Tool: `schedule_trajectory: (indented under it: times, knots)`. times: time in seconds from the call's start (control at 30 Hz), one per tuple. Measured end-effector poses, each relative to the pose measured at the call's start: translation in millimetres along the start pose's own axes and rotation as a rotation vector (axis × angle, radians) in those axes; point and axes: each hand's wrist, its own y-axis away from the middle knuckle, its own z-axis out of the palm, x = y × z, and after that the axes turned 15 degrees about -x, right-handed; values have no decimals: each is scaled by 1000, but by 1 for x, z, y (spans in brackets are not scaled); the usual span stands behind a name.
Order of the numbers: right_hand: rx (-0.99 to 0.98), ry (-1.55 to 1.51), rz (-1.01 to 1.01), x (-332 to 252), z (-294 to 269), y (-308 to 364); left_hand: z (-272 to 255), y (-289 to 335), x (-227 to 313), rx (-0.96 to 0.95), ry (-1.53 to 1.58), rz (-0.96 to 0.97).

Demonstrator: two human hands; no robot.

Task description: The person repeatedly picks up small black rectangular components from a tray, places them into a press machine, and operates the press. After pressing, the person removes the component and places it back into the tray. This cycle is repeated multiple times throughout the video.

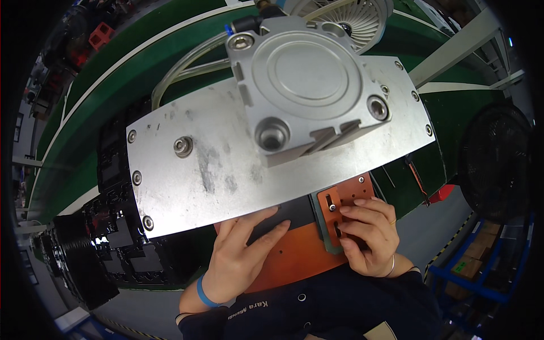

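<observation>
My left hand (233, 262) lies palm down with its fingers stretched out over a flat dark grey sheet (299, 213). Its farther fingertips reach the front edge of a silver metal plate (175, 181). Under the sheet is an orange base plate (297, 255). My right hand (371, 237) has bent, spread fingers, their tips against the right edge of an orange slotted bracket (328, 205). A screw sits in the bracket's slot, and a green strip (332, 246) lies beneath it. The sheet's far part is hidden under the silver plate.
Above the plate stands a large silver pneumatic cylinder (306, 79) with clear tubing (184, 68). Glossy black trays or parts (122, 241) lie on the green tabletop at left. A white fan (362, 25) is behind, a black fan (493, 161) at right, near a blue rack (481, 255).
</observation>
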Motion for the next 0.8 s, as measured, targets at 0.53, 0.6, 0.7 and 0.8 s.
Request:
schedule_trajectory:
  times: [0.53,0.6,0.7,0.8]
  knots:
    - [-286,272,67,-18,2,-15,0,-2,0,16,11,24]
    - [-282,273,68,-18,3,-14,0,-2,0,18,4,33]
    - [-281,273,72,-18,4,-15,0,-1,1,12,16,11]
    - [-280,273,75,-19,4,-15,0,-2,0,15,15,18]
